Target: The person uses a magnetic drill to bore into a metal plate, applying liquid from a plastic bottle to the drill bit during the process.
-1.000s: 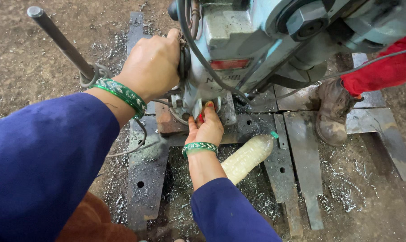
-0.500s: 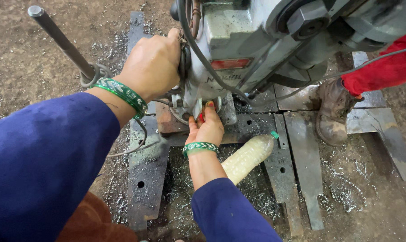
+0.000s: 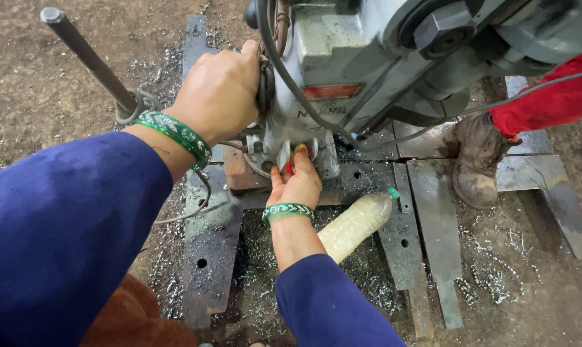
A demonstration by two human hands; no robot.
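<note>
A grey drilling machine (image 3: 381, 58) stands over flat steel plates (image 3: 210, 250) on the ground. My left hand (image 3: 220, 90), with a green bangle at the wrist, grips the hub of the feed handle on the machine's left side. A long steel lever (image 3: 88, 61) sticks out up and left from that hub. My right hand (image 3: 297, 180), also with a green bangle, reaches under the machine head and holds the chuck area (image 3: 291, 151) with its fingertips. What lies beneath the spindle is hidden by that hand.
A cloudy plastic bottle with a green cap (image 3: 358, 222) lies on the plates beside my right forearm. Metal shavings (image 3: 490, 257) litter the ground. Another person's worn boot (image 3: 477, 160) and red trouser leg (image 3: 548, 103) stand at the right. A black cable (image 3: 316, 115) hangs across the machine.
</note>
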